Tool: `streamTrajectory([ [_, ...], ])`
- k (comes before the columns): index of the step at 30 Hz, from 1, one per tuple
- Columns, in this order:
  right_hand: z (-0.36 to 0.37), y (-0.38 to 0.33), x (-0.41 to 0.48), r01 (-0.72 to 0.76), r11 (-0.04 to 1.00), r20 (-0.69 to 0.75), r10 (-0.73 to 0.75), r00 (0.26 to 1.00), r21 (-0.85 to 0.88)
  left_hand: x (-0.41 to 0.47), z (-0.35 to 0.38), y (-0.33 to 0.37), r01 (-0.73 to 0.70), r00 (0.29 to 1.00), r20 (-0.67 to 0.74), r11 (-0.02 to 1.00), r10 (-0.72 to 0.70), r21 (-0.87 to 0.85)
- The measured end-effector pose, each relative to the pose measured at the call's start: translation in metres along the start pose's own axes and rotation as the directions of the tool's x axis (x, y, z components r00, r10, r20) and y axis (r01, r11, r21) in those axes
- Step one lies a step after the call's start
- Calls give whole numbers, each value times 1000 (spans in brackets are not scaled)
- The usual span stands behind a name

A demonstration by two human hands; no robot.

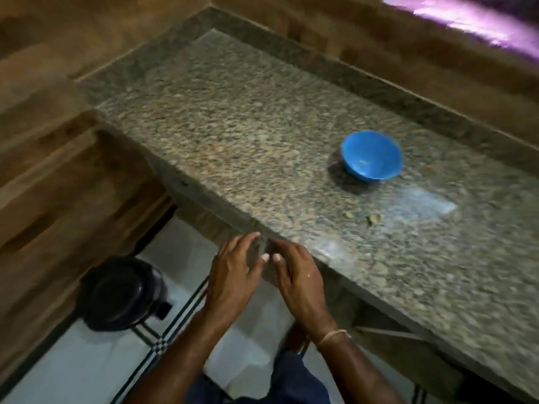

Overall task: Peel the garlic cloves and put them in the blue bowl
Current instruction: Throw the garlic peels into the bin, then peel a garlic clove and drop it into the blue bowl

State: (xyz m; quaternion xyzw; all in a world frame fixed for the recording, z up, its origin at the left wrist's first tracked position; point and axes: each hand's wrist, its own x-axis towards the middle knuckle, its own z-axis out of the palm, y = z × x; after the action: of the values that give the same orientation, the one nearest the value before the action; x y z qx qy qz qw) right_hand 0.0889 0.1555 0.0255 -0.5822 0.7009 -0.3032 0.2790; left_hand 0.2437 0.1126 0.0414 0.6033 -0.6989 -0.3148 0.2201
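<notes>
Just one blue bowl (379, 147), two garlic bits (374, 218)

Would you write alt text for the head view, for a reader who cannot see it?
A person's left hand and right hand nearly meet at the near edge of a speckled granite counter; blur hides whether they hold anything. A blue bowl and two small pale scraps lie farther along it.

The speckled stone countertop (248, 135) is showing a polished, glossy face, catching pale glare at centre right. The blue bowl (379, 147) is looking like smooth plastic with a soft sheen. The wood-grain panelling (43, 141) at left is appearing matt. The black pot (122, 293) at lower left is gleaming.
</notes>
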Motion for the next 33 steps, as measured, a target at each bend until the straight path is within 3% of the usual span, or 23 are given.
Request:
streamTrajectory([
  [4, -66, 56, 12, -69, 998, -128, 67, 990, -5, 25, 56, 67, -56, 994, 96, 998, 56, 3],
  [11, -134, 127, 32, -232, 969, -254, 204, 945, -84, 88, 128, 114, -132, 976, 183, 988, 116, 81],
  [17, -155, 160, 76, -368, 879, -232, 307, 923, -302, 132, 174, 131, -251, 949, 226, 960, 220, 122],
  [21, -156, 174, 85, -368, 838, -223, 300, 928, -403, 141, 187, 129, -288, 945, 211, 943, 251, 165],
  [26, -150, 177, 84, -390, 840, -284, 295, 912, -377, 143, 182, 135, -278, 947, 194, 956, 256, 98],
  [29, -149, 174, 84, -404, 834, -291, 308, 906, -375, 149, 167, 160, -273, 959, 93, 962, 269, 27],
  [33, -149, 173, 84, -447, 825, -291, 358, 887, -346, 202, 157, 200, -363, 929, -45, 928, 367, 88],
])
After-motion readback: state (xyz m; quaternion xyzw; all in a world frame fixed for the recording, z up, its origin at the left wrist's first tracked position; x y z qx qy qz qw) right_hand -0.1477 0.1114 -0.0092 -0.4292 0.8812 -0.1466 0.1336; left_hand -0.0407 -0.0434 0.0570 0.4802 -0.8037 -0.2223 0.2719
